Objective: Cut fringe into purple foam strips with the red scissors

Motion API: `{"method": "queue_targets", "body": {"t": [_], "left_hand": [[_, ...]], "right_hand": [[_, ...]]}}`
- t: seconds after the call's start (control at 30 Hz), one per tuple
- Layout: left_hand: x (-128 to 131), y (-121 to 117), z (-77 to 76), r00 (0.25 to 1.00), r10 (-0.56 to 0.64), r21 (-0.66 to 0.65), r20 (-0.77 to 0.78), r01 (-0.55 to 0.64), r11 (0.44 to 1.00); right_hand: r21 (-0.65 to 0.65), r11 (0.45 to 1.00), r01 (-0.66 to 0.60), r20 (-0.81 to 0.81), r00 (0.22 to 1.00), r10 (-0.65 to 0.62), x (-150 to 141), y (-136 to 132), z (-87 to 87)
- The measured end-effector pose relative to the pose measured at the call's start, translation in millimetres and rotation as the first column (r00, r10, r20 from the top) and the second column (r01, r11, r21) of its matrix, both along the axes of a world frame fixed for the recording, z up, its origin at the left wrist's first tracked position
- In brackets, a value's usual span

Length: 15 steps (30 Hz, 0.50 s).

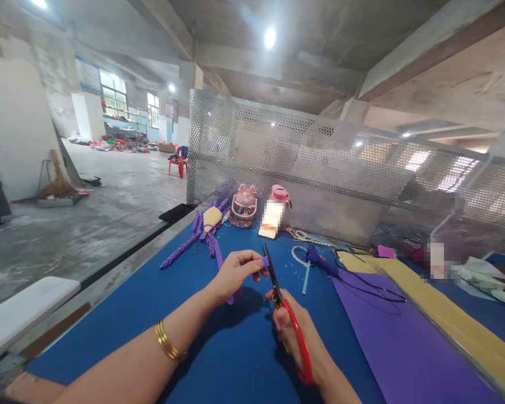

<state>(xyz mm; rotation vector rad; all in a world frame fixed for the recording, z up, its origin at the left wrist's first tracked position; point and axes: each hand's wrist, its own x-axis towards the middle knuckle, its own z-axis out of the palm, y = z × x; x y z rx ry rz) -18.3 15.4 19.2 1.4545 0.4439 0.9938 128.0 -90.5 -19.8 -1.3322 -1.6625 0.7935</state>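
Leftmost, on the floor beyond the blue surface point(122, 342), a broom point(55, 171) stands in a dustpan point(59, 201); farther right is a red chair point(178, 165). At the surface's far left edge lie purple flower stems point(179, 251), with a tan rounded piece point(212, 219) resting on them and a purple strip point(219, 255) running toward the wearer. Gold bangles point(165, 341) circle the left wrist; the left grip point(234, 273) pinches a small purple piece point(266, 261) between thumb and fingers, above the surface and at the scissor blades. Behind stand a pink eared object point(244, 206) and a lit phone point(269, 221), partly pixelated. The right grip point(292, 320) is closed around red-handled scissors point(303, 353), blades pointing away and slightly parted. Rightward lie a blue glue gun point(321, 261) with a translucent stick point(307, 279), a purple sheet point(379, 331) and a yellow sheet point(450, 314).
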Motion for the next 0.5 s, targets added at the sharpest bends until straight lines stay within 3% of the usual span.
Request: {"method": "queue_targets", "body": {"t": [0.23,0.5], "left_hand": [[-0.8,0.8,-1.6,1.0,-0.005,0.005,-0.002,0.005,1.0],[0.1,0.8,-1.9,1.0,-0.004,0.026,-0.004,0.004,1.0]], "right_hand": [[-0.012,1.0,0.009,-0.027,1.0,-0.01,0.6,0.8,-3.6],[0.112,0.993,0.049,0.179,0.981,-0.069,-5.6,-3.2,11.8]]}}
